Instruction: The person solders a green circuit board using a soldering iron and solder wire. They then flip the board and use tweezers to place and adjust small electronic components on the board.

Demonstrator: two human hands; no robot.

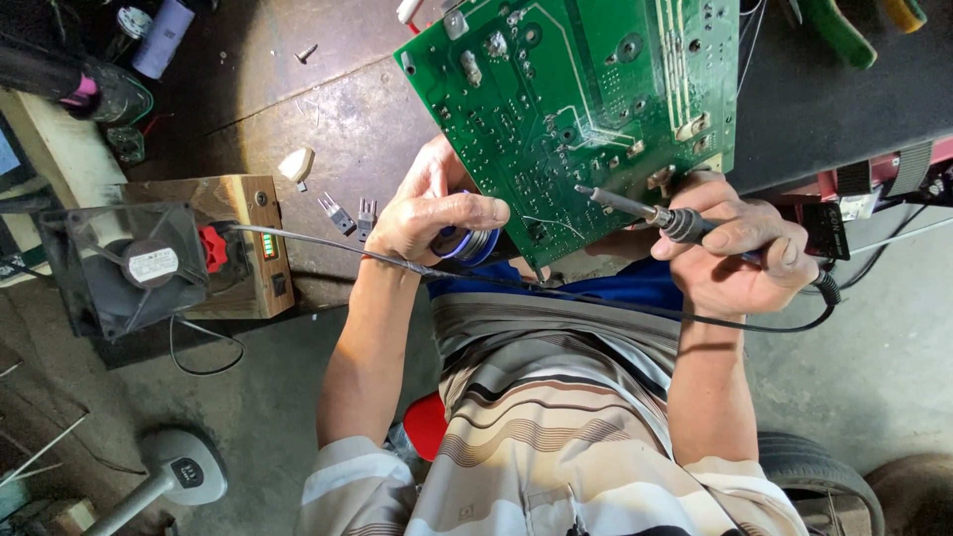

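1. Gripping a soldering iron in the right hand, fingers curled shut around its dark handle; forearm rising from the lower right, wrist bent inward toward the board.
2. Closing the left hand around a small spool of solder, thumb lying across the top, knuckles turned to the camera; thin solder wire trailing from the spool across the board's lower part; forearm coming up from the striped shirt.
3. Resting against both hands, a green circuit board, solder side facing up, tilted and leaning over the desk edge; lower edge sitting between the two hands, upper part reaching to the top of the view.
4. Pointing left and slightly up, the iron's metal tip meeting the board near its lower middle; long axis running nearly level, handle to the right, tip to the left.
5. Crossing in front of the left wrist and over the lap, a dark cable, running from a wooden box with a red knob to the iron's handle.
6. Standing just left of the box, a black fan; lying on the desk beside the left hand, two small three-legged components and a pale plug-like piece; lying farther up, a single screw.
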